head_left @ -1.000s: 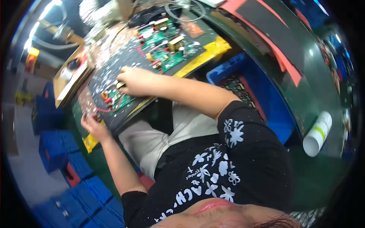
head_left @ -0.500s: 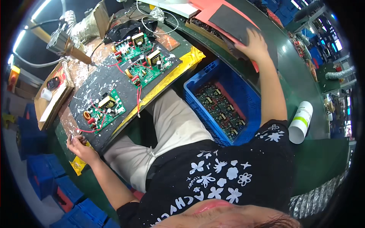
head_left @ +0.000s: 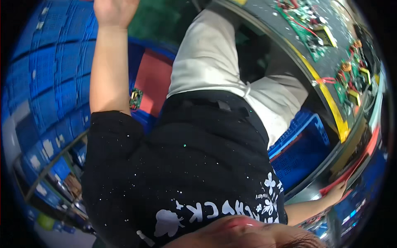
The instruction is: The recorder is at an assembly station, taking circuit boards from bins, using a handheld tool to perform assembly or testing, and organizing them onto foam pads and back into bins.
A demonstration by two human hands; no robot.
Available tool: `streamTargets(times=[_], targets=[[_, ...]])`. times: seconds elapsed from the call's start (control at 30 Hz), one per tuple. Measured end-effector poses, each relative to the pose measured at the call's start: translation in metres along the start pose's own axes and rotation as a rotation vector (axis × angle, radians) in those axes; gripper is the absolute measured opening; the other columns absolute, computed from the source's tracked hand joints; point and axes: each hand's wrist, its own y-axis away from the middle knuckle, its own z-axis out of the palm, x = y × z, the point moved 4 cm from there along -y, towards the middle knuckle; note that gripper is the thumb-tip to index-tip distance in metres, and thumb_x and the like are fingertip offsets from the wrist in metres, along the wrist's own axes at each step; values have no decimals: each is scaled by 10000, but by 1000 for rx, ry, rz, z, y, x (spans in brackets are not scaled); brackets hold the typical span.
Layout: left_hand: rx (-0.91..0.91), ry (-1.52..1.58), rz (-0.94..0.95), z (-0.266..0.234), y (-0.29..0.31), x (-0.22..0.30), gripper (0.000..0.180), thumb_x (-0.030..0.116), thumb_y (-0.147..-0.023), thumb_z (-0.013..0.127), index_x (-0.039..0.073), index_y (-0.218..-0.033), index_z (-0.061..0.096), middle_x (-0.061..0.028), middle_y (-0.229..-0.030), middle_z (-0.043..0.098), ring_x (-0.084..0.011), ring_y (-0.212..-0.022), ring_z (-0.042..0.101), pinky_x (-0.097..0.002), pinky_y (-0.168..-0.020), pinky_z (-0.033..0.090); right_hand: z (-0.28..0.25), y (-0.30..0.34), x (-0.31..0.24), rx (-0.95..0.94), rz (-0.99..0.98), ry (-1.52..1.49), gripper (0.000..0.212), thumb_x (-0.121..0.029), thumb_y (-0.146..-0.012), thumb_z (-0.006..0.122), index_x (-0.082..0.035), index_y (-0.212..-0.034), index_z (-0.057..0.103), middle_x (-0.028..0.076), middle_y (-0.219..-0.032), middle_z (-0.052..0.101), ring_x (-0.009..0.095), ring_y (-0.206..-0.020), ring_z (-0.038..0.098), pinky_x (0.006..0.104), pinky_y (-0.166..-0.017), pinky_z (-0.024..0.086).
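My left hand [head_left: 115, 10] reaches up to the top edge of the picture, where its fingers are cut off. Below that forearm, a blue crate holds a red sheet [head_left: 154, 82] and a green circuit board [head_left: 136, 99], partly hidden by my arm. Far to the right, my right hand [head_left: 337, 193] lies against the red and dark sheets [head_left: 359, 167] at the edge of the view. Its fingers look stretched out along them, small and seen edge-on. Circuit boards with red wires, one nearer [head_left: 308, 35] and one farther [head_left: 351, 87], rest on the dark work board [head_left: 285, 31].
Yellow tape [head_left: 320, 78] runs along the work board's edge. Another blue crate [head_left: 306, 155] stands by my leg. Stacked blue crates [head_left: 45, 70] fill the left side, with a rack [head_left: 53, 167] below them.
The view has swung to the left, putting the work board at the upper right. My left hand has moved from the board's corner out over the left side; my right stays by the sheets.
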Motion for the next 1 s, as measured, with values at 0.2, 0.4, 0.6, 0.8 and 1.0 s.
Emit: streamTargets(times=[0.2, 0.4, 0.6, 0.8, 1.0], targets=[[371, -119, -38, -100, 81, 24, 390, 453, -926, 417, 96, -955, 572, -33, -762, 557, -186, -690, 524, -318, -629, 412, 17, -21, 13, -135, -24, -250, 568, -538, -912, 423, -121, -1276, 551, 117, -1315, 529, 306, -1200, 496, 343, -999, 378], [386, -95, -129, -126, 113, 13, 359, 428, -930, 418, 95, -955, 550, -39, -785, 558, -188, -693, 526, -310, -637, 423, 22, -34, 34, -96, -120, -50, 595, -508, -913, 467, -95, -1341, 474, 154, -1349, 487, 331, -1206, 486, 362, -1000, 388], [-238, 447, -166, -138, 110, -3, 357, 429, -932, 421, 97, -965, 548, -45, -798, 570, -195, -714, 545, -318, -641, 433, 16, -33, -4, -134, -150, -168, 546, -435, -921, 490, -46, -1304, 509, 163, -1339, 495, 334, -1196, 489, 343, -1004, 379], [396, -308, -307, -123, 120, -50, 288, 266, -928, 516, 117, -1174, 528, -52, -1104, 572, -242, -1043, 528, -382, -923, 397, -7, -12, 31, -143, -267, -185, 660, -441, -872, 571, 0, -1346, 441, 176, -1388, 443, 308, -1284, 413, 343, -1057, 322], [182, -289, -459, -79, 146, -118, 128, 212, -954, 457, 119, -865, 460, 37, -706, 364, -79, -628, 344, -239, -579, 289, -20, 23, -57, -115, -74, -111, 504, -420, -857, 475, -149, -1279, 533, 206, -1178, 580, 362, -1123, 540, 396, -944, 419]])
